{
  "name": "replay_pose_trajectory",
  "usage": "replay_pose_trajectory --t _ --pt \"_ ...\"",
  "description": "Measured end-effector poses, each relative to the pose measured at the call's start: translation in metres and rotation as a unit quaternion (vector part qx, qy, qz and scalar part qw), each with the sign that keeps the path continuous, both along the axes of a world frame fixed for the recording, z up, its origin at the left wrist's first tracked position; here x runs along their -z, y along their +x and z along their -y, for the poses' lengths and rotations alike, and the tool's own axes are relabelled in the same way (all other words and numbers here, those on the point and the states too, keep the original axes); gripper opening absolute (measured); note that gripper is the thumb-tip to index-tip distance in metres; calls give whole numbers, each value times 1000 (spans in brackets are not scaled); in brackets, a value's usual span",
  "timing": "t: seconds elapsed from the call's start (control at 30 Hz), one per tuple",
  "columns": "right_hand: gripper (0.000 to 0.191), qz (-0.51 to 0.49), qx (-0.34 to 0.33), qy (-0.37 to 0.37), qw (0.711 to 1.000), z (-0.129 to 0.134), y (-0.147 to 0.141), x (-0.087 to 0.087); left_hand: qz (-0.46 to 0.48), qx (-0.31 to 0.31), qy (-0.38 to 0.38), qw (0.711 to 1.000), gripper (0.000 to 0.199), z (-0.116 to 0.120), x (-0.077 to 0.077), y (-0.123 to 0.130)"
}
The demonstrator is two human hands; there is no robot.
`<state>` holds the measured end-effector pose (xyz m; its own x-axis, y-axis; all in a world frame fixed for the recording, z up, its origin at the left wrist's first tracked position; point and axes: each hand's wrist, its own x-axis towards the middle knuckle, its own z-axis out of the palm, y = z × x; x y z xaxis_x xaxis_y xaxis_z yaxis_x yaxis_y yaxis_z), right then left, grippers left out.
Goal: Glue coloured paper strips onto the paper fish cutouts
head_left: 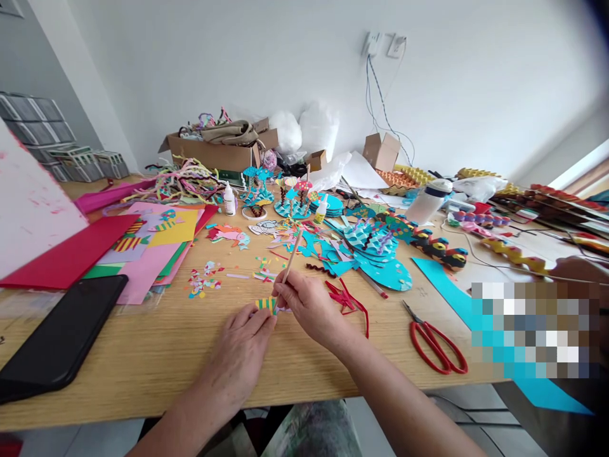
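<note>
My right hand (309,308) is closed around a thin wooden stick (294,254), pencil-like, tilted with its top leaning away from me. Its lower end meets a small paper piece (264,304) striped yellow and green, which lies on the table. My left hand (245,339) lies flat at the near left side of that piece, fingertips pressing its edge. The fingers partly cover the piece, so its full outline is hidden. Just beyond my hands are paper scraps (266,274). Red ribbon strips (345,298) curl to the right of my right hand.
Red-handled scissors (436,346) lie at right, near a blue paper strip (440,285). A black phone (66,333) and coloured paper sheets (137,279) are at left. Glue bottles (229,200), blue paper crafts (375,254) and a cardboard box (214,155) stand farther back. Another person's hand (578,270) is at right.
</note>
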<state>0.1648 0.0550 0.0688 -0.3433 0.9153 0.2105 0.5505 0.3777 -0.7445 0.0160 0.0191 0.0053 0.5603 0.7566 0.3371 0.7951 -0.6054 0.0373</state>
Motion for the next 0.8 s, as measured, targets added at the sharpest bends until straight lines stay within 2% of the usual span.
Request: replay_pose_trajectory --t 0.27,0.5,0.63,0.8 --pt "17 -14 -4 -23 1000 -15 -2 4 10 1 10 1000 30 0 8 -1" --pt "16 8 13 3 1000 -29 -4 6 7 -3 9 1000 32 0 6 -1" --pt "16 -18 4 30 999 -24 -3 3 -5 -3 3 1000 34 1 3 -2" --pt "16 -13 -9 13 1000 -12 -2 -1 -3 -11 7 1000 39 2 3 -2"
